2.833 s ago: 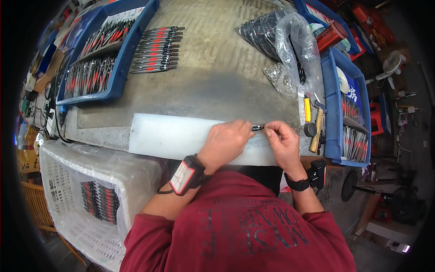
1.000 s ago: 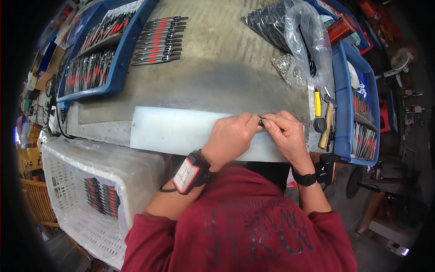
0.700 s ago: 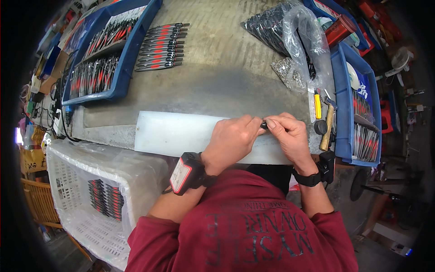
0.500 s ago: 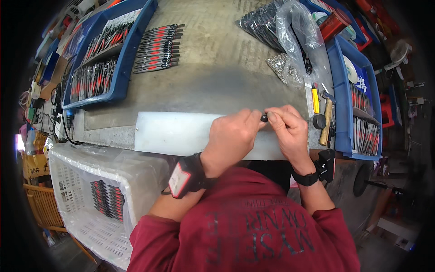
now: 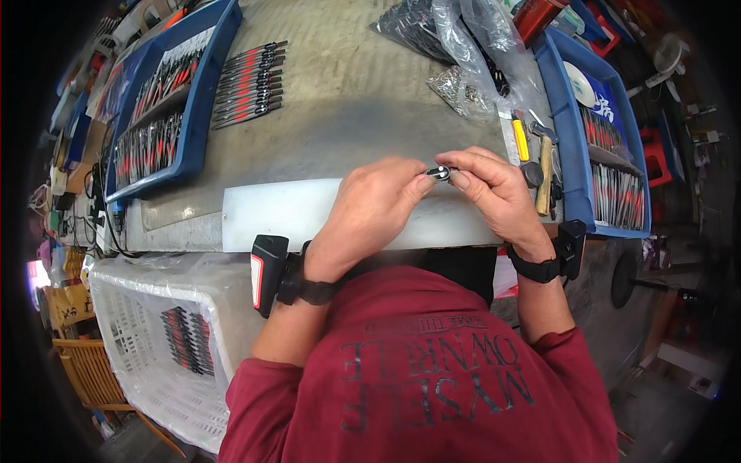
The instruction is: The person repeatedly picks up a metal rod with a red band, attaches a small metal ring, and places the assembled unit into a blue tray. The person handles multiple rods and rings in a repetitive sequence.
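Note:
A small black piece with a bright metallic part (image 5: 439, 174) is pinched between the fingertips of both hands, above the far edge of the white board (image 5: 285, 212). My left hand (image 5: 378, 201) grips its left side between thumb and forefinger. From the right, my right hand (image 5: 498, 193) pinches it likewise, fingers curled. The fingers cover most of the piece, so its full shape stays hidden. Beyond the board to the left lies a row of slim red-and-black tools (image 5: 247, 85) on the grey bench top (image 5: 332, 69).
Blue trays of similar tools stand left (image 5: 197, 139) and right (image 5: 549, 85). Right of the board lie a yellow-handled tool (image 5: 520, 139) and a wooden-handled hammer (image 5: 545, 177). Plastic bags of dark parts (image 5: 417, 31) and small metal parts (image 5: 463, 91) sit behind. A lined white crate (image 5: 131, 339) stands lower left.
The view has shifted a little. Both hands still pinch the piece, which now shows a bright metallic face where only black showed before. My left wrist has turned.

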Demonstrator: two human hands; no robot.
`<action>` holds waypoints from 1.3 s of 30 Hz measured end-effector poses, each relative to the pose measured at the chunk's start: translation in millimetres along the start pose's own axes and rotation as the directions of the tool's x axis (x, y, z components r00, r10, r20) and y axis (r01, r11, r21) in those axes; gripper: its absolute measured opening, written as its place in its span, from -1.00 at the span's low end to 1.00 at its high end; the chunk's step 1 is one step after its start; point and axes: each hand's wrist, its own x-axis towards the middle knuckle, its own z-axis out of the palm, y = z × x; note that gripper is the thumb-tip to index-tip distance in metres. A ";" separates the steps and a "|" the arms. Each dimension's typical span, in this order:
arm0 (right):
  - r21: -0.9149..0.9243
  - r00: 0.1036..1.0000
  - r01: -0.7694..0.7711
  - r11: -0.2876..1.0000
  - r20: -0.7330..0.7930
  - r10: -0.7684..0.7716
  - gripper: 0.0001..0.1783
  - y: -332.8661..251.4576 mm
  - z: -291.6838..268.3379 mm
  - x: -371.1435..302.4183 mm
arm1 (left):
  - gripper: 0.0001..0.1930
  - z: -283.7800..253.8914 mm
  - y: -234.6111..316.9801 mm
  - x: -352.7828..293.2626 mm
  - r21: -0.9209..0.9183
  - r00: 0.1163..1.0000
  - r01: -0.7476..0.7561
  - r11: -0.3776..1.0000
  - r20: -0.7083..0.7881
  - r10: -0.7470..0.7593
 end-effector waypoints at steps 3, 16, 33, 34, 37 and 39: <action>-0.041 0.999 0.053 0.998 0.013 -0.052 -0.76 -0.8 -1.3 -0.2 | -0.75 2.4 -1.3 -0.5 -0.048 1.000 0.025 0.999 -0.007 -0.026; -0.275 0.966 0.258 0.926 0.045 -0.256 -0.83 -6.1 2.8 -1.7 | -0.59 6.6 -12.8 -4.1 -0.299 0.972 0.233 0.925 0.067 -0.223; -0.332 0.940 0.317 0.888 -0.018 -0.342 -0.88 2.3 13.2 -10.7 | -0.62 9.1 -12.2 -6.8 -0.199 0.975 0.221 0.955 0.042 -0.217; -0.314 0.932 0.353 0.882 0.034 -0.361 -0.88 2.2 8.0 -9.0 | -0.63 8.1 -12.0 -6.7 -0.235 0.972 0.233 0.944 0.075 -0.222; -0.239 0.923 0.378 0.894 0.176 -0.344 -0.89 0.9 -4.7 -5.1 | -0.63 2.8 -11.5 -6.5 -0.201 0.968 0.222 0.954 0.164 -0.191; -0.216 0.923 0.363 0.907 0.219 -0.317 -0.90 0.2 -7.1 -3.4 | -0.63 4.3 -9.2 -6.5 -0.132 0.966 0.239 0.962 0.136 -0.221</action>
